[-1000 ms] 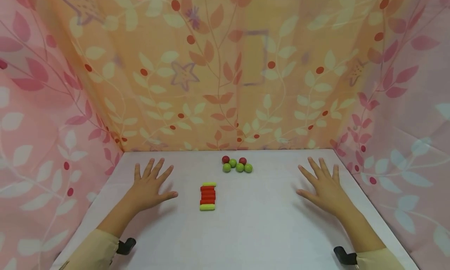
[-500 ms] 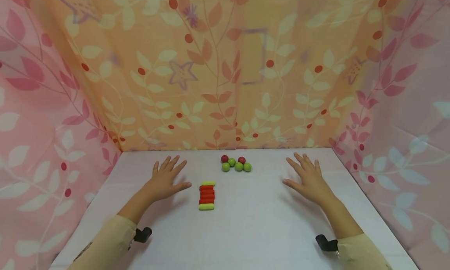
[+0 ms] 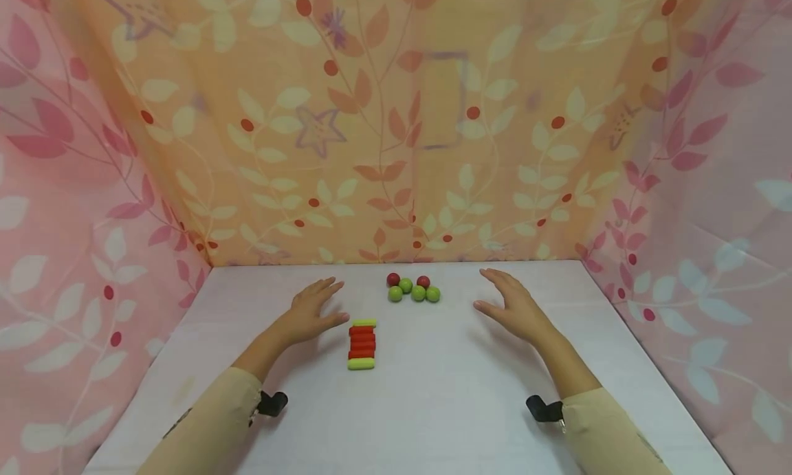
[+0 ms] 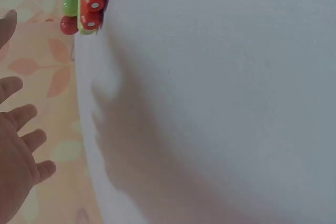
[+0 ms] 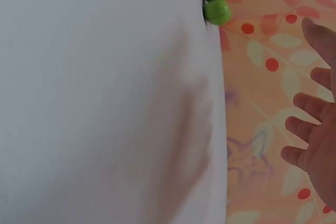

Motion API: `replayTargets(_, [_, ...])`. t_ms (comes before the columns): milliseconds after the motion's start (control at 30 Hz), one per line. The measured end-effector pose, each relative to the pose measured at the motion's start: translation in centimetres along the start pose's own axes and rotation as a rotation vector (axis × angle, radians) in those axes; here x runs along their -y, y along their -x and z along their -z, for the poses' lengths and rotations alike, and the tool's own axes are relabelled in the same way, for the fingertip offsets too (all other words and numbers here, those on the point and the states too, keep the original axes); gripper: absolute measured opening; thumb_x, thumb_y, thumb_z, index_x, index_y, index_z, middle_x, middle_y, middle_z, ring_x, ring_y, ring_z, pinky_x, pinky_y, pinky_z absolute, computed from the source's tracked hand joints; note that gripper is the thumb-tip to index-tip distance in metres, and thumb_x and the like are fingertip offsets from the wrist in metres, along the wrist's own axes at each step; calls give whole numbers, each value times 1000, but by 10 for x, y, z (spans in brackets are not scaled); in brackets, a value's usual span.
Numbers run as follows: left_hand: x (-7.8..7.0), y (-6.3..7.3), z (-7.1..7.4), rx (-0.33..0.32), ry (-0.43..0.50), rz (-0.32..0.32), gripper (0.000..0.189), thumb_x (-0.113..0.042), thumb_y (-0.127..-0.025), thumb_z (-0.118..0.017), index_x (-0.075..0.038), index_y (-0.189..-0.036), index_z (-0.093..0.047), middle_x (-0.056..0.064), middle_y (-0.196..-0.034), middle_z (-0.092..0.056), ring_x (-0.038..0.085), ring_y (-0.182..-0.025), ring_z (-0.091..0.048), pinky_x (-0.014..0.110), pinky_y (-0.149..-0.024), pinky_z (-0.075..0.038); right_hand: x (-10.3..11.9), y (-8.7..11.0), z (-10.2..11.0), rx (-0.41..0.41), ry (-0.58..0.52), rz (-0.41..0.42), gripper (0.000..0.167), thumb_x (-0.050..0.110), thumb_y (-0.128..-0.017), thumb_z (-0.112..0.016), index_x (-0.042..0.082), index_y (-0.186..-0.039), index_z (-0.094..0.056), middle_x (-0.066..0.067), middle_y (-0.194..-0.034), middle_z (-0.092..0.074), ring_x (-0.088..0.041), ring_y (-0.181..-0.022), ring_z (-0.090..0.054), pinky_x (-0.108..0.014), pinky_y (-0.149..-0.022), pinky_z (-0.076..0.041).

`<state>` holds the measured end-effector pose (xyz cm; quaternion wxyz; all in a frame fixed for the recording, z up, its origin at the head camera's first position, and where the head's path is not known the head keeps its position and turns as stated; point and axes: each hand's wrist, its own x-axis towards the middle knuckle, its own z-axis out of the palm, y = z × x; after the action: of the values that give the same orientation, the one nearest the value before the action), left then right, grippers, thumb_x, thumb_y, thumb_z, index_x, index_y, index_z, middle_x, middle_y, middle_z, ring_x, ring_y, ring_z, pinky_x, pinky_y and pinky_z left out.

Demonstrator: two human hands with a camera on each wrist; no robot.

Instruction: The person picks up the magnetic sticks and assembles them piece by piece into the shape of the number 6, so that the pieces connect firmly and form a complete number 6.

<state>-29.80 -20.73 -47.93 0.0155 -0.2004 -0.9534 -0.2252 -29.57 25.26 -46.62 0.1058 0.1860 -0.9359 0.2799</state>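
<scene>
My left hand (image 3: 311,314) hovers above the table with its fingers spread and extended, holding nothing. Its thumb points toward a row of short rods, red rods (image 3: 361,343) in the middle and a yellow-green rod (image 3: 361,364) at each end. In the left wrist view, pale dots mark the ends of the red rods (image 4: 95,4). My right hand (image 3: 518,312) is also in the air, fingers extended, to the right of a cluster of small balls. The cluster has several green balls (image 3: 418,293) and two dark red balls (image 3: 392,280).
White cloth covers the table (image 3: 433,406). A patterned orange curtain (image 3: 383,152) rises at the back, with pink curtains (image 3: 68,269) along both sides. Dark angled pieces (image 3: 272,403) stick out from the beige sleeves (image 3: 210,420) at the wrists.
Both hands have moved inward toward the middle, the left one rightward and the right one leftward. The fingers have come closer together. Rods and balls keep their arrangement.
</scene>
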Motion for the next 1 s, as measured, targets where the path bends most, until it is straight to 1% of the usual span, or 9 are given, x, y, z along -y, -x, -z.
replayTargets(133, [0,-3,-5,8,80,-20,78,-60,-78,-59,-24,-142,-33,0,-146,-30,27,-134,-23,58,-102,-17,3,-10,-10,7,-102,-45,70,54,-79,-62,29,-139,-36,7,-140,-36,-21,-130,-32,-51,-101,-28])
replayTargets(267, [1,-7,-11,37,181,12,72,-55,-78,-63,-30,-139,-36,-6,-142,-36,23,-132,-27,55,-103,-22,3,-19,-21,10,-168,-81,69,52,-79,-64,28,-138,-38,4,-139,-39,-24,-129,-33,-54,-100,-28])
replayTargets(333, [2,-9,-15,53,222,39,70,-56,-77,-63,-31,-138,-38,-7,-140,-38,22,-131,-28,54,-102,-24,4,-23,-26,17,-198,-101,69,53,-78,-63,29,-137,-39,3,-139,-40,-25,-128,-35,-55,-99,-29])
replayTargets(400, [4,-12,-18,67,253,49,70,-56,-77,-64,-28,-137,-41,-7,-138,-41,20,-129,-32,52,-102,-27,5,-26,-30,24,-224,-118,70,55,-77,-63,29,-137,-39,3,-138,-41,-25,-127,-36,-54,-99,-30])
replayTargets(467, [6,-14,-22,75,275,34,69,-54,-78,-64,-22,-136,-43,-6,-134,-45,20,-125,-37,51,-101,-29,6,-30,-35,35,-248,-120,69,54,-78,-63,27,-137,-40,2,-138,-42,-25,-126,-37,-54,-99,-30])
replayTargets(600, [8,-18,-27,105,315,17,63,-46,-81,-65,-18,-134,-45,-4,-127,-54,18,-118,-44,48,-98,-33,4,-37,-44,32,-296,-104,64,42,-80,-67,22,-136,-42,-1,-136,-45,-25,-125,-39,-50,-100,-29])
replayTargets(667, [8,-20,-29,121,340,30,59,-42,-82,-65,-18,-133,-46,-5,-123,-56,18,-116,-45,48,-97,-34,4,-40,-49,34,-326,-103,63,37,-81,-68,19,-135,-42,-2,-134,-46,-26,-124,-41,-49,-100,-30])
replayTargets(833, [3,-21,-33,179,402,78,52,-35,-82,-67,-16,-128,-50,-4,-116,-59,19,-111,-49,44,-95,-38,7,-46,-62,60,-403,-141,61,31,-80,-70,15,-133,-45,-3,-131,-49,-26,-122,-43,-50,-100,-31])
replayTargets(1000, [-2,-23,-35,223,420,82,44,-31,-84,-65,-16,-124,-52,-3,-113,-61,19,-106,-52,40,-92,-42,9,-49,-72,75,-442,-161,55,23,-81,-70,18,-130,-47,-5,-131,-50,-27,-121,-43,-49,-99,-32])
